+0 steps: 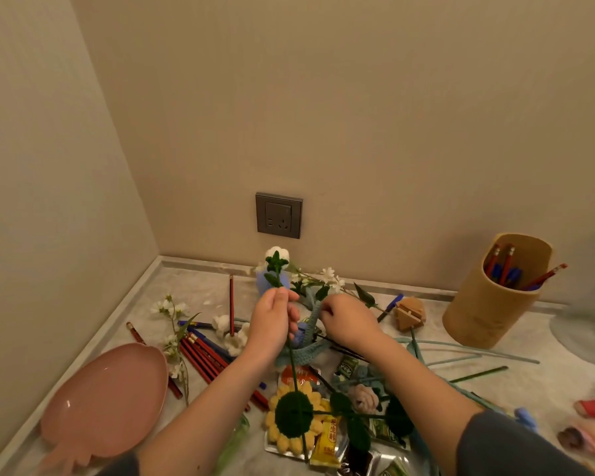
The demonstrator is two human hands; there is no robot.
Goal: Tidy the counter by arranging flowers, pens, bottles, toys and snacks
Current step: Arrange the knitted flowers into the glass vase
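Leftward, bare counter (189, 283) near back corner

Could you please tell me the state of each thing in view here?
Left hand: grips white flower by its stem, upright.
Right hand: pinches teal crocheted stem.
Pen holder: upright, holding pencils and pens.
Pink plate: empty, lying flat.
Sunflower: lying on snack packets.
Red pencils: lying loose.
Socket: nothing plugged in.

Here we are in a home corner: beige walls (358, 97), wall socket (279, 215) at twelve o'clock, marbled desk (200, 288), pen pot (485, 314) at two o'clock.
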